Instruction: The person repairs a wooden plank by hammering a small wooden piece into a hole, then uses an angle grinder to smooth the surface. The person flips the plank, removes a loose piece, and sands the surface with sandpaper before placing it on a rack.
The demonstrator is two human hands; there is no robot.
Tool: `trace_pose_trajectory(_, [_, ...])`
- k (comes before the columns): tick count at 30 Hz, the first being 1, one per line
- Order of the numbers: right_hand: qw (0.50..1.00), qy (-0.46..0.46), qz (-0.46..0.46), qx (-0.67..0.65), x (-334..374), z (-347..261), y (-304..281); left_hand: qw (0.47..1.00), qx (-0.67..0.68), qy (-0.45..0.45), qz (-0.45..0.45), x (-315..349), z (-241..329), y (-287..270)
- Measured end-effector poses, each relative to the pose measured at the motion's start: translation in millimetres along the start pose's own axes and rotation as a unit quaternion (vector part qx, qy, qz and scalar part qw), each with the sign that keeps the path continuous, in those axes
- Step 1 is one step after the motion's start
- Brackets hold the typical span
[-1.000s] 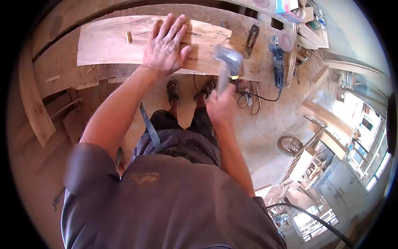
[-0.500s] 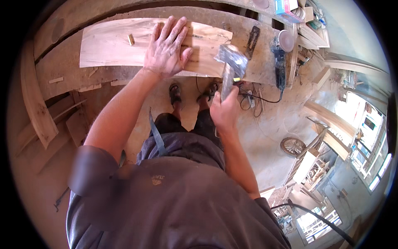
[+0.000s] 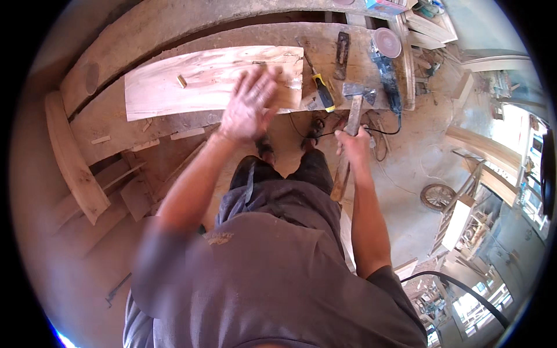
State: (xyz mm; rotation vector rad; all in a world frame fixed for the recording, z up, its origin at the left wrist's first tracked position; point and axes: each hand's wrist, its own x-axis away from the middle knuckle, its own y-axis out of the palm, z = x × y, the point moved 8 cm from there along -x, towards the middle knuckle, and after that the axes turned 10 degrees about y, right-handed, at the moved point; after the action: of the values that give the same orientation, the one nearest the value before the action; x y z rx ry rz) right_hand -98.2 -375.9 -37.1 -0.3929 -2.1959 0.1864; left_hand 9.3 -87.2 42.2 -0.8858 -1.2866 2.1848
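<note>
A pale wooden board (image 3: 159, 90) lies on the workbench, with a small wood block (image 3: 181, 81) on top of it. My left hand (image 3: 250, 107) is over the board's front edge, fingers spread and blurred by motion; whether it touches the wood I cannot tell. In my right hand (image 3: 354, 144) is a hatchet (image 3: 355, 110), gripped midway along its wooden handle. Its metal head is at the bench's front edge. Between board and hatchet head lies a yellow-and-black-handled tool (image 3: 323, 93) with a thin metal shaft, a chisel or screwdriver.
An angle grinder (image 3: 387, 69) with a round disc rests at the bench's right end, its cord hanging down. Left of it lies a dark slotted tool (image 3: 342, 55). A long plank (image 3: 72, 162) leans at the left. A spoked wheel (image 3: 438, 197) and timber (image 3: 484, 148) are on the right.
My left hand, flat on the board before, has shifted toward its front edge. The hatchet has moved right, away from the board's end, and the yellow-and-black-handled tool now shows.
</note>
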Motion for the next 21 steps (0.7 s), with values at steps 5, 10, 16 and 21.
trace_pose_trajectory(5, [0.999, 0.008, -0.038, -0.015, -63, -29, -6, 0.999, -0.012, -0.022, -0.034, 4, 36, 18])
trace_pose_trajectory(10, [0.994, 0.015, -0.107, 0.015, -103, -37, -2, 0.998, -0.036, -0.044, -0.009, 2, 52, 28])
trace_pose_trajectory(16, [0.977, -0.006, -0.194, 0.085, -163, -65, -12, 0.982, -0.097, -0.150, -0.067, -9, 65, 43])
trace_pose_trajectory(21, [0.917, -0.198, 0.001, 0.345, -171, -91, -35, 0.985, -0.090, -0.139, 0.042, -29, 61, 34])
